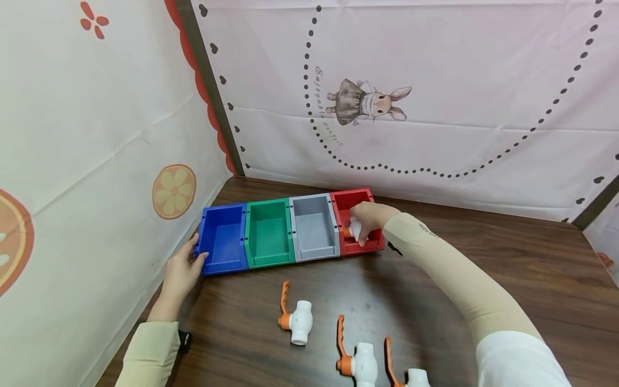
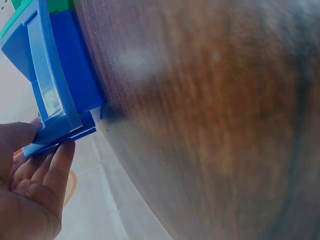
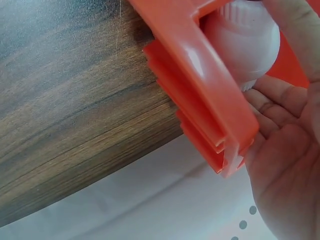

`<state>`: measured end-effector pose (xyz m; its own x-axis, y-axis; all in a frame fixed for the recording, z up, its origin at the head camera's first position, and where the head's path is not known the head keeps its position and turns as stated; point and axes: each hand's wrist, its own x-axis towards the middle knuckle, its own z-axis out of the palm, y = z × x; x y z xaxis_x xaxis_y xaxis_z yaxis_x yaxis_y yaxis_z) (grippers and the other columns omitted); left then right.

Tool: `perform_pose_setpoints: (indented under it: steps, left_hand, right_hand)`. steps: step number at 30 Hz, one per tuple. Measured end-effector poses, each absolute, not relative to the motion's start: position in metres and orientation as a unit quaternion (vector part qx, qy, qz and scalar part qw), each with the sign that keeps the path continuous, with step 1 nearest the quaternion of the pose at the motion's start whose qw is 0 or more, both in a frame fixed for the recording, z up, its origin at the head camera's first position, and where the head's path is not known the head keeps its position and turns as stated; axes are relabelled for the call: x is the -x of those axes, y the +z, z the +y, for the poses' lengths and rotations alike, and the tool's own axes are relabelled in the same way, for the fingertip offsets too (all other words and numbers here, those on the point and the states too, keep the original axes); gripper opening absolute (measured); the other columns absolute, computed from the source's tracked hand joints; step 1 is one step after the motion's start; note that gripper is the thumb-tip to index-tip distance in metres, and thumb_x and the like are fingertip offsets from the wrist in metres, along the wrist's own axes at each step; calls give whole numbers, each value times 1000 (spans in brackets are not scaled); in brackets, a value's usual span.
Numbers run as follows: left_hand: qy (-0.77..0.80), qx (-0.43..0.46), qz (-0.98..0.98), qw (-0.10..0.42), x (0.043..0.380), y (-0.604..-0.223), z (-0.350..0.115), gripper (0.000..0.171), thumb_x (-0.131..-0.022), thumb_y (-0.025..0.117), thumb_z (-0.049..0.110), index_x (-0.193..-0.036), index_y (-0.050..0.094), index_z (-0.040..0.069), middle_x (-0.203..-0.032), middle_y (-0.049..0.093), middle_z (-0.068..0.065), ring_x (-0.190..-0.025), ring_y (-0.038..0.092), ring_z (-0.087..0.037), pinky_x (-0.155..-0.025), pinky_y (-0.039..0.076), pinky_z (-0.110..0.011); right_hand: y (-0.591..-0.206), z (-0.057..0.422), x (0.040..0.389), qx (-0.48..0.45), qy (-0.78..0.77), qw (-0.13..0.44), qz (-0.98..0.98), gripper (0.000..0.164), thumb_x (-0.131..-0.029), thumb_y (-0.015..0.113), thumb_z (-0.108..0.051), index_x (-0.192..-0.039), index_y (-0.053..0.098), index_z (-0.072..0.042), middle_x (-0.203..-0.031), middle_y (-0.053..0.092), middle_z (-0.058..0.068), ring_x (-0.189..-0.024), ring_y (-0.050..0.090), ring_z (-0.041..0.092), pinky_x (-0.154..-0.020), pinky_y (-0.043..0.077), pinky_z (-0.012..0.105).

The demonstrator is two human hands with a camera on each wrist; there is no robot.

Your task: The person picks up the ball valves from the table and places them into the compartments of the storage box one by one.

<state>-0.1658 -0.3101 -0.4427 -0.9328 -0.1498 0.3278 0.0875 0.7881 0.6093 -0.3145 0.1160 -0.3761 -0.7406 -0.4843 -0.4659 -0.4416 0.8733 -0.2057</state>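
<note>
Valve (image 1: 355, 228), white-bodied, sits inside the red bin (image 1: 376, 246), rightmost of four joined bins. Right hand (image 1: 368, 215) clamped about it, fingers against the body on both sides. Its orange part points left, toward the grey bin (image 1: 314, 232); much is covered by the hand, but the long axis seems to run front to back. Left hand (image 1: 182, 269) pinches the outer edge of the blue bin (image 1: 223, 241), thumb and fingers on opposite sides; green bin (image 1: 269, 234) next along. Three more valves (image 1: 302, 322) on the table (image 1: 242, 333), handles (image 1: 284, 295) pointing away toward the bins, bodies' long axes also running near to far; the nearest two cut by the frame edge.
</note>
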Motion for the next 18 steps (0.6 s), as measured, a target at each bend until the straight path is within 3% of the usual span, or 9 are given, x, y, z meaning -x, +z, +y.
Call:
perform_pose_setpoints:
  steps: [9, 18]
  left_hand:
    - [-327, -18, -930, 167, 166, -440, -307, 51, -90, 60, 0, -137, 42, -9, -124, 51, -39, -106, 57, -51, -86, 51, -55]
    - [-325, -24, -930, 169, 166, -440, -307, 51, -90, 61, 0, -137, 43, -9, -126, 51, -37, -107, 57, -51, -87, 51, -55]
  right_hand:
    - [-378, 118, 313, 266, -26, 256, 929, 66, -67, 87, -25, -123, 59, -4, -112, 62, 9, -98, 56, 22, -95, 52, 40]
    - [-381, 121, 312, 287, -60, 238, 926, 76, -68, 87, -20, -132, 52, 0, -122, 59, 14, -106, 54, 26, -100, 49, 41]
